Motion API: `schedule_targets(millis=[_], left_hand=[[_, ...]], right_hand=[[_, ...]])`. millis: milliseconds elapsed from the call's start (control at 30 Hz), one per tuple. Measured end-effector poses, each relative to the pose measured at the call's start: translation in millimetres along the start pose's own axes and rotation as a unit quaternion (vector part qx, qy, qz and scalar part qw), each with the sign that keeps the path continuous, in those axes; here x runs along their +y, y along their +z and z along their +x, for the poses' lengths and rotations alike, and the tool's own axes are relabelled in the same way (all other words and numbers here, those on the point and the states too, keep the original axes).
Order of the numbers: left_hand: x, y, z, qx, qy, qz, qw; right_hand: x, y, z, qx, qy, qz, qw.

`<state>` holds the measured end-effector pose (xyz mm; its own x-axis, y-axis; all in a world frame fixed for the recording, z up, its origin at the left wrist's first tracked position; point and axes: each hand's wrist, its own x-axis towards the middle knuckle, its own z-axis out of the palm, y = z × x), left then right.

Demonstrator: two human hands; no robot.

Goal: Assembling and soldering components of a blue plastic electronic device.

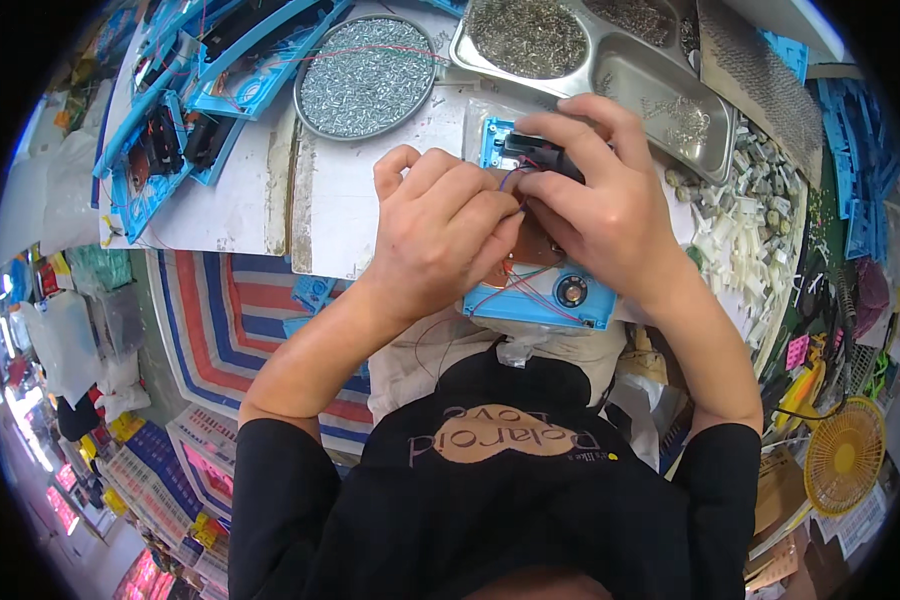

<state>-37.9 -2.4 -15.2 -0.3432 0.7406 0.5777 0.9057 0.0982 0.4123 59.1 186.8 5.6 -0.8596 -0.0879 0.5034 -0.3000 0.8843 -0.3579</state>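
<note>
A light blue plastic housing (530, 306) lies in front of me at the table edge, with a brown circuit board, thin red wires and a round black part (571, 291) in it. My left hand (438, 225) is closed, thumb and fingertips pinching a thin dark blue wire (513, 182) above the housing. Curled over the housing's far half, my right hand (610, 190) has its fingers around a black part (532, 150), its thumb close to the left fingertips. Both hands cover much of the housing's middle, so the exact fingertip contact is partly hidden.
A round tray of small silver screws (365, 80) stands beyond my left hand. Farther back is a compartmented metal tray (660, 85) with small metal parts. More blue housings (150, 180) with wires are piled at left; white and grey small parts (745, 250) heap at right.
</note>
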Motion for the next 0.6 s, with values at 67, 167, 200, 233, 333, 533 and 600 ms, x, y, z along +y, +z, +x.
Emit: schedule_targets(millis=[67,167,200,233,333,533,600], left_hand=[[-1.7,-4.2,1.3,-0.008,-0.004,0.002,1.000],[-5.1,-19.1,2.0,-0.015,-0.027,0.005,1.000],[-2.7,-25.1,1.4,-0.006,-0.040,0.007,0.999],[-1.2,-28.9,0.0,0.003,-0.053,0.009,0.999],[1.6,-34.0,-11.6,0.022,-0.065,0.002,0.998],[8.7,-22.0,-19.0,0.003,-0.103,-0.023,0.994],[9.2,-14.3,-12.1,0.010,-0.088,-0.036,0.995]], right_hand=[[4.1,-1.5,2.1,-0.001,-0.029,-0.028,0.999],[7.2,-1.9,-4.4,0.006,-0.026,-0.038,0.999],[7.9,-2.6,-7.8,0.012,-0.020,-0.036,0.999],[8.6,-2.7,-9.8,0.019,-0.015,-0.035,0.999],[6.6,-0.8,-11.5,0.037,-0.005,-0.024,0.999],[10.8,2.1,-12.4,0.038,-0.019,-0.025,0.999],[10.1,2.2,-10.9,0.039,-0.018,-0.015,0.999]])
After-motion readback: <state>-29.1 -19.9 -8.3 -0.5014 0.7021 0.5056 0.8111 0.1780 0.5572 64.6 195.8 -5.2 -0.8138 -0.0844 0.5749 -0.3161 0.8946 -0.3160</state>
